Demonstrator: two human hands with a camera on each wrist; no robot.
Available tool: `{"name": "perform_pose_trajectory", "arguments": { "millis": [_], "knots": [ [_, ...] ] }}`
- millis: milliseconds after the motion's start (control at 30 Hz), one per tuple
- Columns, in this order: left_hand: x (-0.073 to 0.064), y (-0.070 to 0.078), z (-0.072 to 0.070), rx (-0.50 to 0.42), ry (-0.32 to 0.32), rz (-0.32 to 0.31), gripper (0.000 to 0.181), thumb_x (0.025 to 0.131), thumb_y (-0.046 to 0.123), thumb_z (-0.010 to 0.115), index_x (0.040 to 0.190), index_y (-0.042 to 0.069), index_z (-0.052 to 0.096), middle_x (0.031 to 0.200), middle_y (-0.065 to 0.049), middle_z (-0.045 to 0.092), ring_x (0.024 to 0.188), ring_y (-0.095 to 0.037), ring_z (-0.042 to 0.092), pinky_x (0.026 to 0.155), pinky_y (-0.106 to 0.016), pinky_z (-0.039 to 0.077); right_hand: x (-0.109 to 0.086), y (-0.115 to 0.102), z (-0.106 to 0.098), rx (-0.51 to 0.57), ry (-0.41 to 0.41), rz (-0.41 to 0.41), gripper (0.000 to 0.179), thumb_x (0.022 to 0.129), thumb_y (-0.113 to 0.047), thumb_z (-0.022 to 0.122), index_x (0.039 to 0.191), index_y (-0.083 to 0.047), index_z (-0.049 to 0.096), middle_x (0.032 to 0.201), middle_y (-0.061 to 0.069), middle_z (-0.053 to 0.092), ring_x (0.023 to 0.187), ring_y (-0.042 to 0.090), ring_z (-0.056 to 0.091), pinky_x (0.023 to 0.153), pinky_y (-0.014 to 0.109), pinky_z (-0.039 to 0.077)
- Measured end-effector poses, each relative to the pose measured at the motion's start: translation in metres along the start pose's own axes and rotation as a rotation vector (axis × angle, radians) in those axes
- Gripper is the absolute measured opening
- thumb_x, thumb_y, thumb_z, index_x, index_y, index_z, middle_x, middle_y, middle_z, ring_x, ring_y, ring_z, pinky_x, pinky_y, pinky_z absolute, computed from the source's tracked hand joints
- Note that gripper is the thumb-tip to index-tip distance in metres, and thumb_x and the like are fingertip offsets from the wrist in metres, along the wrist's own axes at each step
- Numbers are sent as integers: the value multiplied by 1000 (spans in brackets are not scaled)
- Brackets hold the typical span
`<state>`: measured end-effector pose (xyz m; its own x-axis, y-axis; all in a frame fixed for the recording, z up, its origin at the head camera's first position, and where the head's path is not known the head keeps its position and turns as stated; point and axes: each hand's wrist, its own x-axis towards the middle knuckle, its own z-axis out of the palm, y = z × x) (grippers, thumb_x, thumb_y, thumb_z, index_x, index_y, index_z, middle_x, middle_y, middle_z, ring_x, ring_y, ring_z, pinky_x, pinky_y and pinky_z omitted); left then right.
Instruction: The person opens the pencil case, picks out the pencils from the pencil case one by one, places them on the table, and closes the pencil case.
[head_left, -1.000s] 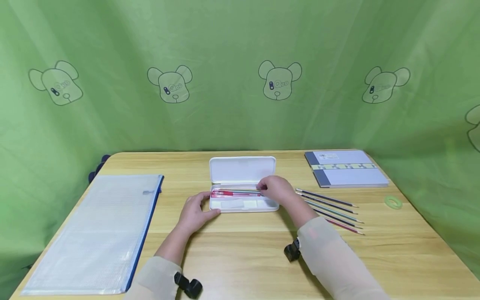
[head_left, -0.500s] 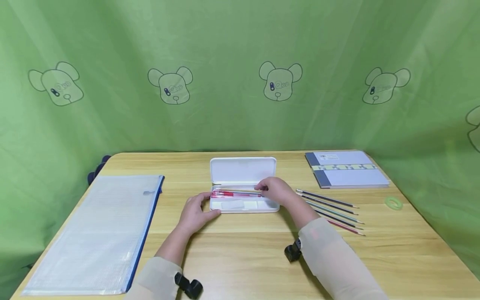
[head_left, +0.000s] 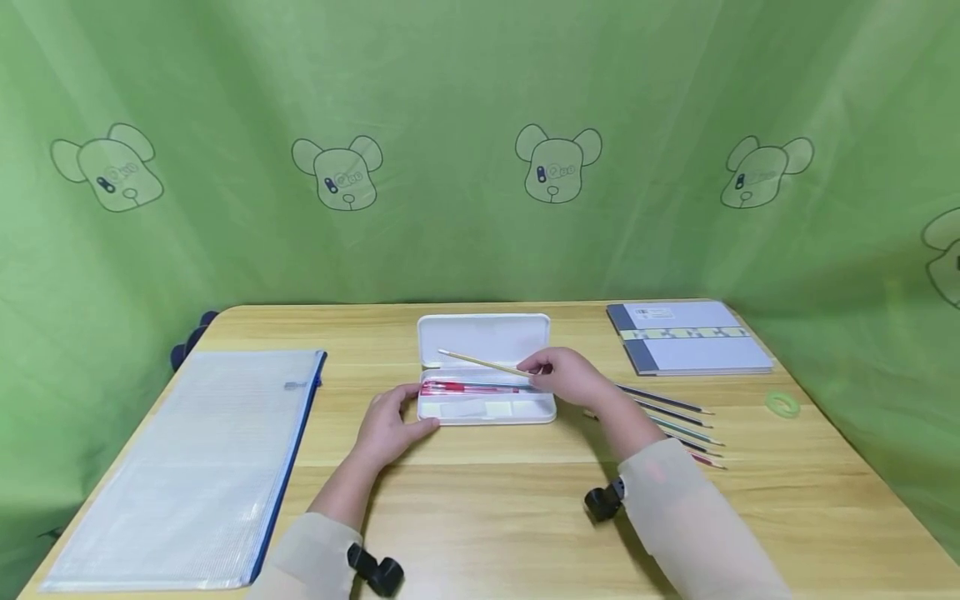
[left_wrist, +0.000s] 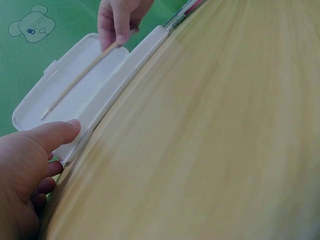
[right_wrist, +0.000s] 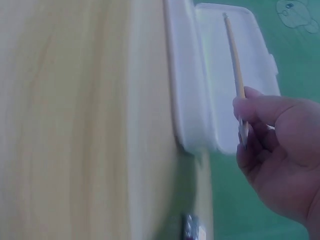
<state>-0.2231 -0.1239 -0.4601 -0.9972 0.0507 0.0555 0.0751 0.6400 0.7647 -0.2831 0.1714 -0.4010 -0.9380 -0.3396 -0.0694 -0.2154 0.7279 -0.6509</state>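
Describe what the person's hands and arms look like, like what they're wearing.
The left hand and right hand are bare, with no gloves or rings visible. The left sleeve and right sleeve are light beige. Each cuff has a small black device, left device and right device, with a rounded end. No cables show.

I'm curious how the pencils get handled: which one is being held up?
The yellowish pencil, pinched in the right hand above the open case; the fanned-out pencils beside the case lie on the table instead.
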Motion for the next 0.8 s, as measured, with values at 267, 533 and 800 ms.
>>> {"name": "perform_pose_trajectory", "arguments": {
  "millis": [267,533,800],
  "knots": [
    [0,1,-1,-6,-5,-2,66,79,33,79,136,9,56,124,-10,64,109,-25,53,98,-45,46,-24,13,-21,25,14,-26,25,91,-8,64,114,-3,71,99,9,69,87,16,54,77,29,46],
    [0,2,-1,-3,-6,2,67,79,33,80,136,8,56,125,-11,64,110,-27,54,100,-46,46,-54,30,-40,-18,44,-33,26,92,-10,63,116,-4,71,101,12,71,88,15,57,78,30,49],
    [-1,1,-2,3,-5,7,66,79,33,80,136,7,56,124,-12,64,110,-28,54,99,-46,46,-93,50,-55,-66,105,-8,25,92,-13,65,114,-4,71,102,9,71,86,9,57,75,26,49]
  ]
}}
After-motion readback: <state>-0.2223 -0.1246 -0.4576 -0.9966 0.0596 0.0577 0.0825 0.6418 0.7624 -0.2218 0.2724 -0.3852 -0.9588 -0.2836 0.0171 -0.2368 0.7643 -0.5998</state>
